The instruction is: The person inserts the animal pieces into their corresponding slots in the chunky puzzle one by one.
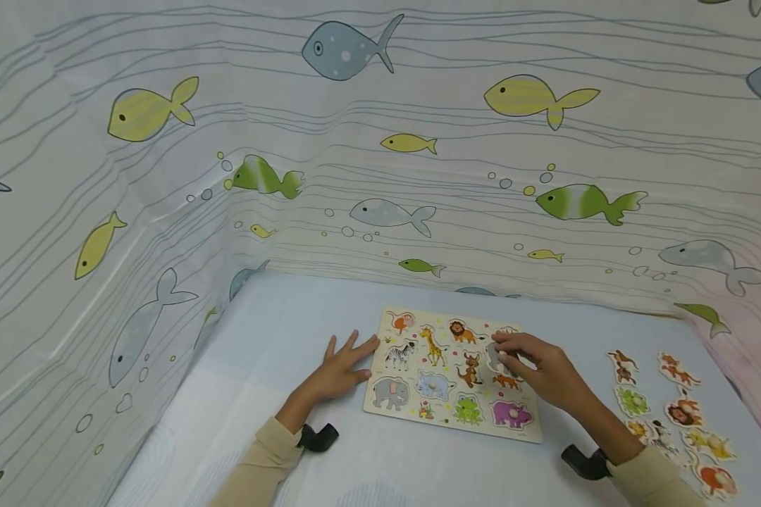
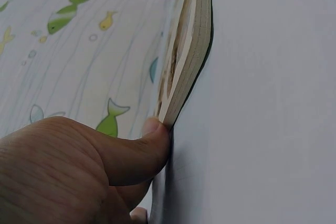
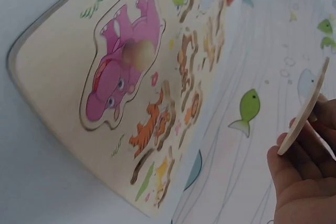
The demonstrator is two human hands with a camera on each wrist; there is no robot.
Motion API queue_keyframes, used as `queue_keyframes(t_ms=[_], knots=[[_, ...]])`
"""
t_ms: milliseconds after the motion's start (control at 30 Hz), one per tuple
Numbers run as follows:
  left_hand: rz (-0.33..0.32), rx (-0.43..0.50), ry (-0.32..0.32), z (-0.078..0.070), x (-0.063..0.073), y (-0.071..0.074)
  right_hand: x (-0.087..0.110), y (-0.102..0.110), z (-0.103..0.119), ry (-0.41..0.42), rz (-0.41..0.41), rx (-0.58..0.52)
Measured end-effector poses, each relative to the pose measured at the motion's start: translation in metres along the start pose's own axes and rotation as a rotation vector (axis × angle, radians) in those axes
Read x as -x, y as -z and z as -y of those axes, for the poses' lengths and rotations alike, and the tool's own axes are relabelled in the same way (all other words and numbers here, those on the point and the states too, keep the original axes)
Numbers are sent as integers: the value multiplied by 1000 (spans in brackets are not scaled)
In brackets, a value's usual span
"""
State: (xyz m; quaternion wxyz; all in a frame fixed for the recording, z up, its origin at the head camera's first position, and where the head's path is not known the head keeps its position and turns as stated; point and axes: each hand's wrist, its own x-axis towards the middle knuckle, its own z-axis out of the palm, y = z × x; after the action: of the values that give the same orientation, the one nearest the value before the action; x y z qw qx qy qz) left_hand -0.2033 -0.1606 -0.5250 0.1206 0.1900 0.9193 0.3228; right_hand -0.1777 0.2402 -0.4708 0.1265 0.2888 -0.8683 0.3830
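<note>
A wooden animal puzzle board point(image 1: 444, 422) lies on the table. My left hand point(image 1: 337, 369) rests at its left side with fingers spread, and the thumb point(image 2: 142, 153) touches the board's edge in the left wrist view. Over the board's right part, my right hand point(image 1: 545, 370) pinches a grey puzzle piece point(image 1: 495, 359) between thumb and fingers. The right wrist view catches that piece point(image 3: 304, 113) edge-on, raised above the board; its picture is turned away there. A purple hippo piece point(image 3: 123, 56) with a round knob sits in its recess, and a green frog piece point(image 1: 468, 410) lies beside it.
Several loose animal pieces lie right of the board, among them a frog point(image 1: 633, 400), a lion point(image 1: 683, 412) and a zebra point(image 1: 663, 438). Fish-patterned sheets point(image 1: 456, 176) rise behind the table and along its left. Black wrist mounts point(image 1: 319, 438) sit on both forearms.
</note>
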Motion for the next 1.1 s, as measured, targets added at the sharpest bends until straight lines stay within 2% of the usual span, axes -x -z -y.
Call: queue_keyframes(t_ms=[233,467,833,1100], knots=[[-9,-4,-14,-2,-2,-1,-6,-22,13,33,11,7],[-7,-4,-6,0,0,-4,-10,-43,24,28,39,-8],[-26,6,-13,0,0,0,-23,-62,34,44,52,-102],[-14,1,-14,0,-1,0,-30,-74,41,62,68,-70]])
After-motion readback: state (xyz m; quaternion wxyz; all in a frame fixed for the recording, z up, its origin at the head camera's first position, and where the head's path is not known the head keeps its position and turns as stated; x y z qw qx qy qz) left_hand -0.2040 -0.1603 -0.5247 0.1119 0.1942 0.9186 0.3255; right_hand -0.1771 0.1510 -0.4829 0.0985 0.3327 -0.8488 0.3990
